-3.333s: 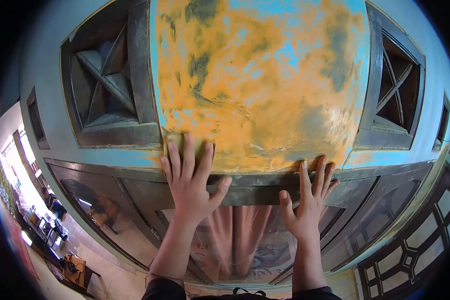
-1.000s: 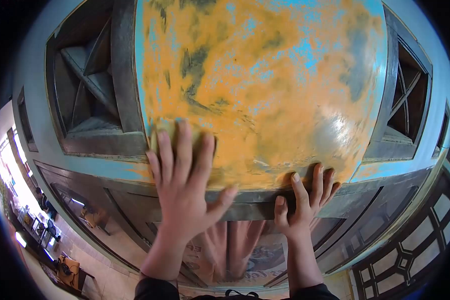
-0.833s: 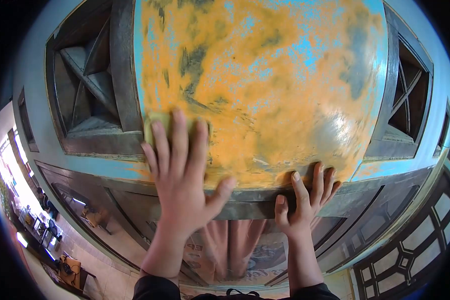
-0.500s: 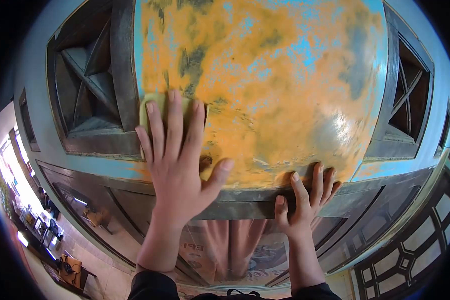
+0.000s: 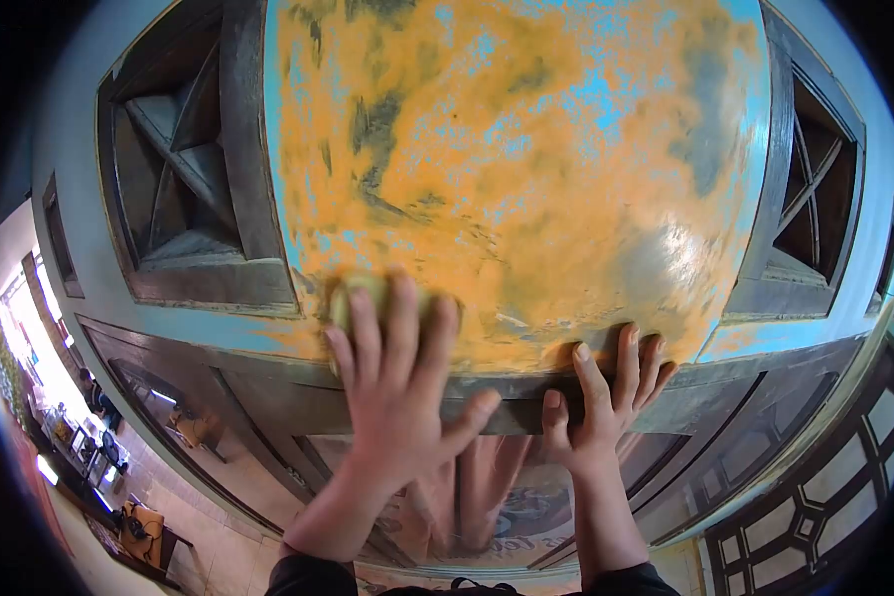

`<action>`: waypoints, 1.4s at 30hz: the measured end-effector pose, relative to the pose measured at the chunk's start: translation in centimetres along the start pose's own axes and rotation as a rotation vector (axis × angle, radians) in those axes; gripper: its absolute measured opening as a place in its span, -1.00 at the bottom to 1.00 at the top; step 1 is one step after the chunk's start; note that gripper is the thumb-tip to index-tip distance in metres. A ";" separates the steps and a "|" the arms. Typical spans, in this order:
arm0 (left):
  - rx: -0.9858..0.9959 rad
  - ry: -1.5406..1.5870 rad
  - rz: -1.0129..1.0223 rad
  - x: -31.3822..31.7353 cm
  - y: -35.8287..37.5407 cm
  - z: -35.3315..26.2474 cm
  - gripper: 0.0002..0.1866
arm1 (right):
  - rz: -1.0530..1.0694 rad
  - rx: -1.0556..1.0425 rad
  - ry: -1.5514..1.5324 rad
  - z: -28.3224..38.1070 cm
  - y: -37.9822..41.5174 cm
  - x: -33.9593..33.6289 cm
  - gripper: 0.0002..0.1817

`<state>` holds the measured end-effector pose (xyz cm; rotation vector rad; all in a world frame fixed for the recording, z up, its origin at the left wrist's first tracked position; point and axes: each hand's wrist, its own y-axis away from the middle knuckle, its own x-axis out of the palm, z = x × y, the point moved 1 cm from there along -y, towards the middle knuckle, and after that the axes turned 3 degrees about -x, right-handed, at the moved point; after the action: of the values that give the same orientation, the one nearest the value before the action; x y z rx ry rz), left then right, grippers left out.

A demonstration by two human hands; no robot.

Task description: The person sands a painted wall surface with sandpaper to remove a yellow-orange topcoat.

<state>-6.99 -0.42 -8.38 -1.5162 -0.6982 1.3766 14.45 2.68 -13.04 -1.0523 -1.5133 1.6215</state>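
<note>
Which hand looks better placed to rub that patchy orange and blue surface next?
Probably the left hand: its spread fingers lie over a yellow-green pad against the patchy panel. The right hand rests at the panel's lower edge, with no pad visible.

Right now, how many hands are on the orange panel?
2: the left hand, over a pad, at the lower left of the panel; the right hand at its lower right edge.
</note>
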 end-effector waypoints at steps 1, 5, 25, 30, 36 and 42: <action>0.035 -0.014 0.019 0.8 0.9 -0.3 -0.07 | 0.002 0.000 0.000 0.0 0.0 0.0 -0.56; -0.027 0.033 0.005 -1.1 -1.9 1.6 -0.08 | 0.007 0.007 -0.004 0.0 0.1 0.0 -0.56; 0.052 -0.030 -0.006 0.7 0.5 -0.7 -0.06 | 0.005 -0.010 0.004 -0.2 0.1 0.0 -0.56; -0.058 0.029 -0.042 -1.9 -3.3 2.5 -0.11 | -0.008 -0.010 -0.004 -0.2 0.3 0.2 -0.55; 0.014 -0.058 -0.020 1.5 0.7 0.3 -0.10 | 0.003 -0.012 0.006 -0.3 0.3 0.0 -0.54; -0.091 0.009 -0.100 -1.8 -3.6 2.9 -0.10 | -0.009 -0.009 0.004 -0.2 0.3 0.2 -0.53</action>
<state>-9.50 0.17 -4.20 -1.5361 -0.8295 1.2767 14.62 2.90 -13.41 -1.0512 -1.5220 1.6070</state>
